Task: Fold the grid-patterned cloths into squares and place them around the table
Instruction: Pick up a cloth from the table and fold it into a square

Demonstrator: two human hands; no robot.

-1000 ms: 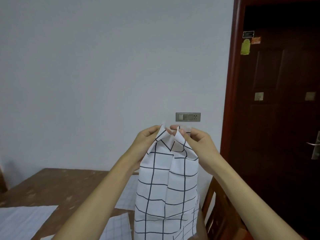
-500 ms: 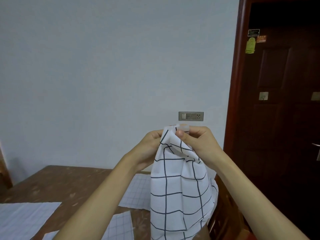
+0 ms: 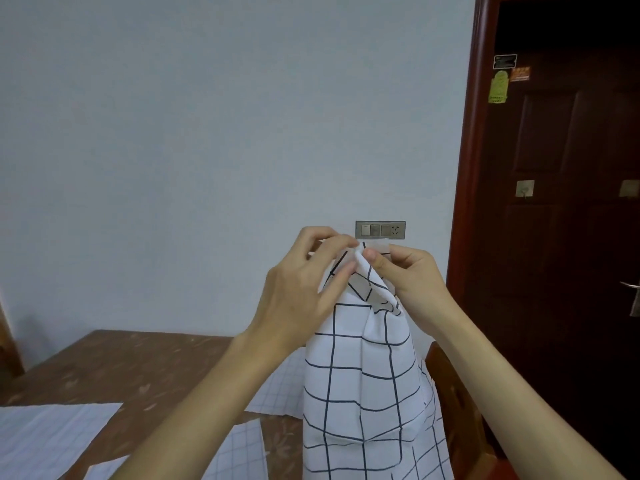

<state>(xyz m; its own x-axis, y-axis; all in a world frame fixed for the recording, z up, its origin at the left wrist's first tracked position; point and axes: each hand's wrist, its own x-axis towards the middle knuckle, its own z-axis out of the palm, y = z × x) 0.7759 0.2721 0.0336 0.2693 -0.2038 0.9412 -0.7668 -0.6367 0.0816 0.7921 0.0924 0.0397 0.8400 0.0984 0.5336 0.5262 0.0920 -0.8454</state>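
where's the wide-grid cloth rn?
Head view, centre-right: the wide-grid cloth hangs in the air, its top pinched by the left hand and right hand, just below the wall switch plate.

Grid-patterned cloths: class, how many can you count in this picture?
4: one held up; three on the table: far left, near centre, and behind the forearm. More may lie out of view.

My left hand (image 3: 298, 289) and right hand (image 3: 408, 271) meeting at the top of the hanging white wide-grid cloth (image 3: 367, 382), brown wooden table (image 3: 114, 368) below left, fine-grid white cloths (image 3: 45, 431) flat on it, wooden chair (image 3: 453, 403) right of the cloth, grey wall socket panel (image 3: 380, 230) behind my hands, dark wooden door (image 3: 561, 237) far right.
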